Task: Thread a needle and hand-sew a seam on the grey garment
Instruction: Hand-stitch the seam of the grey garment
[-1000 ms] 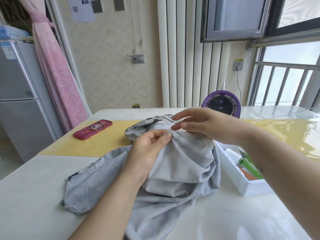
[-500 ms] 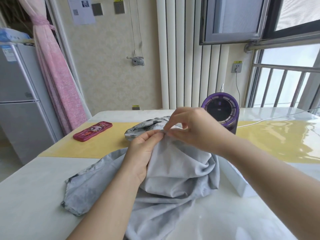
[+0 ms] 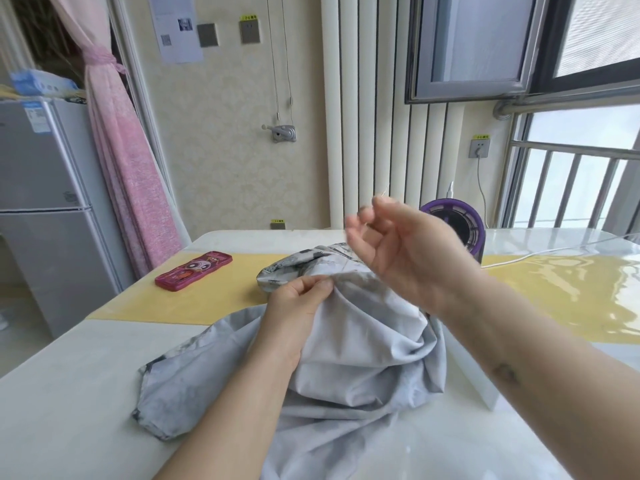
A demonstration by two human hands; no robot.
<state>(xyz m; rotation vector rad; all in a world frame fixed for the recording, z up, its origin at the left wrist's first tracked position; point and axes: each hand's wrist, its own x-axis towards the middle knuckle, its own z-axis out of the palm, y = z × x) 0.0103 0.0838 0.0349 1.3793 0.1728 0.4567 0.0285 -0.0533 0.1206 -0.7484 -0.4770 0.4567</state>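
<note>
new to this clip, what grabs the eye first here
A crumpled grey fabric garment is heaped on the white table, its top fold pinched by the left hand. Above it the right hand pinches what looks like a thin needle. A pink cartoon-printed case lies far left on the yellow mat.

Grey garment (image 3: 360, 344) — crumpled, heaped, its top fold bunched upward.

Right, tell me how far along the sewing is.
Done: threading, it seems; a faint thread runs from the grey garment up to the right hand. In hand: a stitch, apparently mid-pull, the right hand pinching what looks like the needle, the left hand pinching the fold. Left: the seam's length is hidden, so how much remains cannot be told.
</note>
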